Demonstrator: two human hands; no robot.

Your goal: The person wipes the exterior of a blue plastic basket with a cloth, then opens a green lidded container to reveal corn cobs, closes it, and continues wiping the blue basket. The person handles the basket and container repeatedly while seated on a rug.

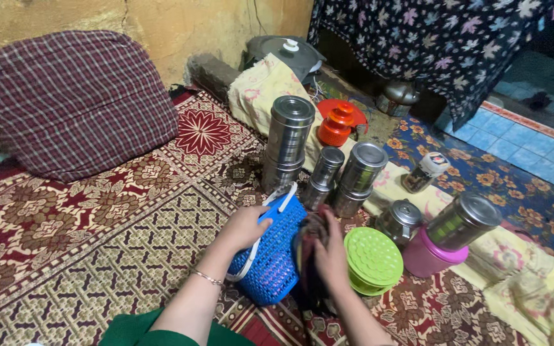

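A blue plastic basket (276, 259) with white handles stands on the patterned mat in front of me. My left hand (245, 225) rests on its near rim and grips it. My right hand (329, 255) is closed on a dark multicoloured cloth (309, 234) at the basket's right side; the cloth hangs down along the basket. A lime green round container (373, 259) lies right beside my right hand.
Behind the basket stand several stacked steel canisters (288, 138), an orange jar (336, 125), a steel pot (399, 220), and a steel canister on a pink tub (444, 240). A plaid pillow (72, 102) leans at the left wall. Blue tiled floor (527, 138) lies at right.
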